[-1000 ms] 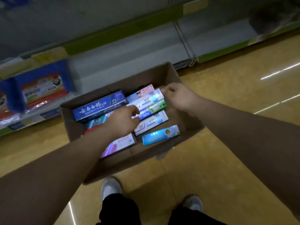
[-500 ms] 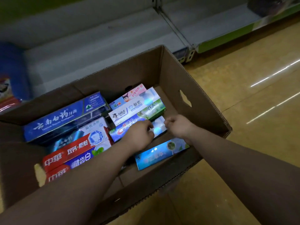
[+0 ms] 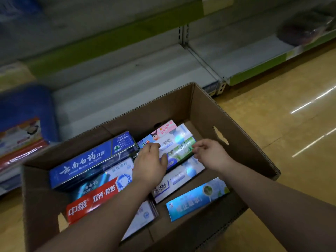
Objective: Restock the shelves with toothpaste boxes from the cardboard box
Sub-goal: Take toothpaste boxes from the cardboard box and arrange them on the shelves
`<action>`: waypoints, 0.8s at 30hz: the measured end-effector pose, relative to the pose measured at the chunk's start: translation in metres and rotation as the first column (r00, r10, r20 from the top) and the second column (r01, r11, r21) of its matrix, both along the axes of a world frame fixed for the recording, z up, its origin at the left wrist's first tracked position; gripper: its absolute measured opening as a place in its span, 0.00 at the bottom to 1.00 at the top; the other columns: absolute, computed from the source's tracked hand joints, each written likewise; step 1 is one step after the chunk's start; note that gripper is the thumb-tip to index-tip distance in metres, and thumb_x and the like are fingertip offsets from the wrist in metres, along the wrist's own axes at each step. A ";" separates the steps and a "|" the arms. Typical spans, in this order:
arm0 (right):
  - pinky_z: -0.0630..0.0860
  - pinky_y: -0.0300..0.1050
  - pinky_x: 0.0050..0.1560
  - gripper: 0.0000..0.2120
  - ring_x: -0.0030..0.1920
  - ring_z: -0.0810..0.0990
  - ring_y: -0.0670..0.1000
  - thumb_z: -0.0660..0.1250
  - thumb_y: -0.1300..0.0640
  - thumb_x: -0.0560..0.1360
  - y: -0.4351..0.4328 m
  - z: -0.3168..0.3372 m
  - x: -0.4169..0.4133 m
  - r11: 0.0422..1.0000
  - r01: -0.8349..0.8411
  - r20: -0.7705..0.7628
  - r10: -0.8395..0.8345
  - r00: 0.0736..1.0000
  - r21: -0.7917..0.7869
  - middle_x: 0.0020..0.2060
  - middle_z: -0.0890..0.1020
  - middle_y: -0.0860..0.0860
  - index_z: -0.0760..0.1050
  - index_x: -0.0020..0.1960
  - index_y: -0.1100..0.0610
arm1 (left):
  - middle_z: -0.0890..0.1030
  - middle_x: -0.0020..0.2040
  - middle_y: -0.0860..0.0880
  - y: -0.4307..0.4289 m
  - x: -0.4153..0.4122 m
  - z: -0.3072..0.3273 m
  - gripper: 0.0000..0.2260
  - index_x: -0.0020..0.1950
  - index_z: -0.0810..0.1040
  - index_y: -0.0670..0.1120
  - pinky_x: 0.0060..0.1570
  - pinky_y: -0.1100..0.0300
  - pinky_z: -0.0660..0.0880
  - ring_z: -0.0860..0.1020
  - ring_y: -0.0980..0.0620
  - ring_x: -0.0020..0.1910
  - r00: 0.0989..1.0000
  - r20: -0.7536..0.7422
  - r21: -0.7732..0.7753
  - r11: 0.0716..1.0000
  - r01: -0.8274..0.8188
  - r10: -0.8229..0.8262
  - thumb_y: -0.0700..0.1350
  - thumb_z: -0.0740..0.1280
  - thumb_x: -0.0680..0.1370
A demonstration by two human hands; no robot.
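An open cardboard box (image 3: 200, 110) stands on the floor before the bottom shelf (image 3: 127, 79), filled with several toothpaste boxes lying flat. Both hands reach into its far right part. My left hand (image 3: 151, 164) lies over the left half of a green toothpaste box (image 3: 180, 151), fingers curled over the far edge of the white box beside it and thumb on the green one. My right hand (image 3: 211, 153) pinches the green box's right end with curled fingers. Around them lie a long blue box (image 3: 91, 159), a red box (image 3: 94, 197), a white Darlie box (image 3: 180, 177) and a light-blue box (image 3: 196, 199).
The white bottom shelf runs behind the carton, with a blue packaged item (image 3: 23, 120) on it at the left. A dark bagged item (image 3: 305, 30) sits on the shelf bay at the far right. Glossy yellow floor (image 3: 281, 124) stretches to the right.
The view has dropped closer to the carton. Both hands have moved from the white-and-blue box nearer me up to the green box farther back.
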State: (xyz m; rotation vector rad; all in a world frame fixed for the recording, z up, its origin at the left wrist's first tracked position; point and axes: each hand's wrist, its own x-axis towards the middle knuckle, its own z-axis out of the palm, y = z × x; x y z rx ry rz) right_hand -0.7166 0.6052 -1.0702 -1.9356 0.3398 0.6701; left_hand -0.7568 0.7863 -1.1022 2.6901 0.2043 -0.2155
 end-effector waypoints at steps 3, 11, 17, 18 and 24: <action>0.75 0.45 0.49 0.10 0.50 0.79 0.55 0.58 0.63 0.80 0.008 -0.001 0.003 1.000 -0.002 0.019 0.002 1.000 0.010 0.50 0.79 0.58 0.74 0.58 0.63 | 0.71 0.67 0.42 0.012 0.013 -0.003 0.19 0.67 0.70 0.40 0.62 0.55 0.65 0.69 0.43 0.66 0.997 -0.065 -0.036 0.998 -0.042 0.039 0.51 0.56 0.82; 0.77 0.51 0.58 0.10 0.51 0.80 0.52 0.60 0.62 0.78 0.025 0.005 0.011 0.999 -0.023 0.052 0.021 0.998 0.022 0.45 0.80 0.51 0.74 0.44 0.49 | 0.63 0.74 0.41 0.017 0.042 -0.009 0.24 0.72 0.64 0.41 0.69 0.53 0.63 0.63 0.43 0.72 0.977 -0.198 -0.063 0.996 0.064 -0.075 0.54 0.54 0.82; 0.76 0.44 0.52 0.13 0.44 0.79 0.48 0.54 0.66 0.79 0.025 0.008 0.011 0.993 0.080 0.120 -0.090 0.989 0.082 0.44 0.80 0.52 0.74 0.45 0.54 | 0.68 0.68 0.38 0.018 0.076 -0.015 0.23 0.68 0.67 0.40 0.66 0.53 0.64 0.66 0.40 0.67 0.944 -0.327 -0.072 0.997 0.023 -0.046 0.55 0.50 0.83; 0.76 0.42 0.50 0.13 0.43 0.79 0.48 0.53 0.66 0.79 0.024 0.008 0.013 0.994 0.081 0.123 -0.090 0.988 0.080 0.44 0.80 0.53 0.74 0.44 0.54 | 0.67 0.68 0.38 0.017 0.080 -0.017 0.23 0.69 0.66 0.40 0.66 0.53 0.64 0.67 0.40 0.67 0.937 -0.349 -0.062 0.998 0.006 -0.027 0.55 0.49 0.83; 0.73 0.38 0.41 0.11 0.44 0.78 0.49 0.55 0.65 0.78 0.022 0.010 0.025 1.000 -0.009 0.125 0.010 0.992 -0.011 0.46 0.80 0.52 0.74 0.49 0.56 | 0.68 0.65 0.40 0.011 0.085 -0.029 0.24 0.66 0.70 0.44 0.63 0.49 0.63 0.66 0.41 0.64 0.957 -0.279 0.170 0.985 -0.029 0.076 0.58 0.47 0.82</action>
